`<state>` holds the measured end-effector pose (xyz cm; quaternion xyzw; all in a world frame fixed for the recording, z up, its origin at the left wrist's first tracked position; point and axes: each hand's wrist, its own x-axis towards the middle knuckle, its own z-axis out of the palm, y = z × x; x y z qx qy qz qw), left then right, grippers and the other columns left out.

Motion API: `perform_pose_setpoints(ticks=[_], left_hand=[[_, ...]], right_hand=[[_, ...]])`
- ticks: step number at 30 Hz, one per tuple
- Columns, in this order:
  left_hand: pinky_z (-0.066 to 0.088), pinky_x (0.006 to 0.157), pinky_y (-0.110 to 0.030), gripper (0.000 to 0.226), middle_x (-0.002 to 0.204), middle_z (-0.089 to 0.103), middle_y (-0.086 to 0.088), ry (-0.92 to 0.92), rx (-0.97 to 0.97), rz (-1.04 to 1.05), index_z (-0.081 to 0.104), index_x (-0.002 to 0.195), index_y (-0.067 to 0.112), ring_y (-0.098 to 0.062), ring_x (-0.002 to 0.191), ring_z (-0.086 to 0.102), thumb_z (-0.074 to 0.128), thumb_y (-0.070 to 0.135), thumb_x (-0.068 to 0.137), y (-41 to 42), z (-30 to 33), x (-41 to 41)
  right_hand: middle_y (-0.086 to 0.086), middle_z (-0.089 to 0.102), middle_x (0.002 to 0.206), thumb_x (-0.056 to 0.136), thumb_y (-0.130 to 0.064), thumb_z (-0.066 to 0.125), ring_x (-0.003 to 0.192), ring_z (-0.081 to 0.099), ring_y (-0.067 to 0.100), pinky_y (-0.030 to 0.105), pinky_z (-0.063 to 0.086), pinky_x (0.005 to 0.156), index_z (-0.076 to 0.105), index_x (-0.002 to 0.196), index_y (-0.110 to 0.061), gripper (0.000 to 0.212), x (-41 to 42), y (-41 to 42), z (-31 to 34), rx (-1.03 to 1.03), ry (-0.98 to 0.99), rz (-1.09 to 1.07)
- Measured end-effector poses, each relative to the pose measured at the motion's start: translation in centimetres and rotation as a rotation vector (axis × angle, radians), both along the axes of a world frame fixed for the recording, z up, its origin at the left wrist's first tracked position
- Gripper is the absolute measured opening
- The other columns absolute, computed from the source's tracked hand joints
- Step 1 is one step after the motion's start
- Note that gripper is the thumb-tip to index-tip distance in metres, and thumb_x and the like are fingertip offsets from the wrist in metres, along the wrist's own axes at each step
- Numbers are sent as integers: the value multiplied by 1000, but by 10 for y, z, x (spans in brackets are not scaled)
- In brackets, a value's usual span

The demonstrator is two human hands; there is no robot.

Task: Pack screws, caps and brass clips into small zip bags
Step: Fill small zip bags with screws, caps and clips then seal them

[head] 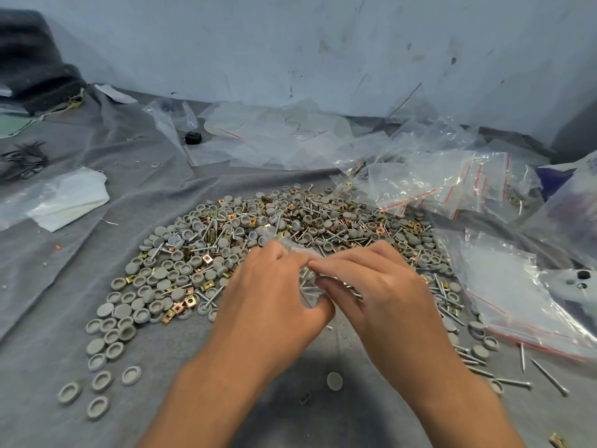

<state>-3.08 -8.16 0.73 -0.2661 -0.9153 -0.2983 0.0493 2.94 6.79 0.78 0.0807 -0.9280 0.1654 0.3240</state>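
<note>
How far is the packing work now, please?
Done: some filled bags lie at the far right. In hand: the left hand and right hand grip one small bag holding screws. Left: a big pile of caps, clips and screws, and empty bags, so most remains.

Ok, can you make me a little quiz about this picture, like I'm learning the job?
1. True or false: both hands hold one small bag.
2. What colour are the caps in the pile? A) grey B) red C) blue
3. On which side of the pile do the empty bags with red strips lie?

Key
1. True: the left hand and right hand pinch it together above the pile.
2. A
3. The right side and behind it.
</note>
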Motion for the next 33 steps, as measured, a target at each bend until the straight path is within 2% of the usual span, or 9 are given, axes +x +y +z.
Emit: perform_pose_setpoints(ticks=[5,7,10,12,15,22,25,30,33], left_hand=[[38,87,-25,39,101,44,25,-13,22,19,57,119,48,-1,104,40,61,57,81,-2,0,-3],[39,89,-26,38,103,45,24,-13,29,35,56,117,48,-2,105,41,62,56,81,-4,0,-4],[42,90,-27,39,104,46,22,-10,31,55,56,118,47,-3,105,43,62,56,80,-7,1,-5],[44,90,-29,40,104,47,22,-15,34,57,56,119,47,-4,104,44,62,55,80,-6,2,-6],[46,93,-32,39,106,49,21,-25,38,56,58,117,44,-5,105,45,61,54,79,-4,3,-5],[47,91,-34,42,103,50,19,-40,62,58,61,117,43,-8,103,48,61,54,77,-6,6,-7],[49,89,-39,35,103,52,17,-50,80,74,61,109,42,-11,100,50,62,53,76,-8,7,-9],[50,88,-40,42,102,52,16,-57,89,94,63,117,40,-13,99,51,63,53,76,-7,7,-10],[49,87,-39,37,98,50,16,-59,122,84,63,113,45,-13,97,51,64,50,77,-6,7,-8]], right_hand=[[-22,65,95,91,-26,70,84,59,1,10,43,74,72,101,-33,12,5,9,12,-269,-91,11],[-21,62,86,87,-29,74,79,59,3,12,43,68,64,87,-37,13,10,20,15,-325,-315,-46],[-17,59,89,78,-55,76,81,58,-1,24,51,73,58,91,-35,30,20,15,0,-61,-852,-72],[-14,58,92,77,-53,77,84,57,1,29,52,77,57,94,-35,32,23,3,-10,13,-944,-23],[-14,65,84,85,-33,73,78,59,0,27,53,75,58,88,-32,14,18,8,-10,-71,-915,-1],[-15,58,90,82,-35,79,80,56,-1,27,52,76,57,88,-39,23,18,12,-15,-130,-989,82],[-17,55,85,90,-35,72,81,51,-4,19,43,72,55,85,-37,17,11,19,-18,-154,-869,62],[-22,50,91,98,-38,62,85,49,-1,29,44,71,48,90,-40,16,-22,27,-22,-213,-560,-177],[-14,57,106,101,-33,58,102,54,13,35,46,79,54,113,-36,13,-38,24,-30,-63,-564,-174]])
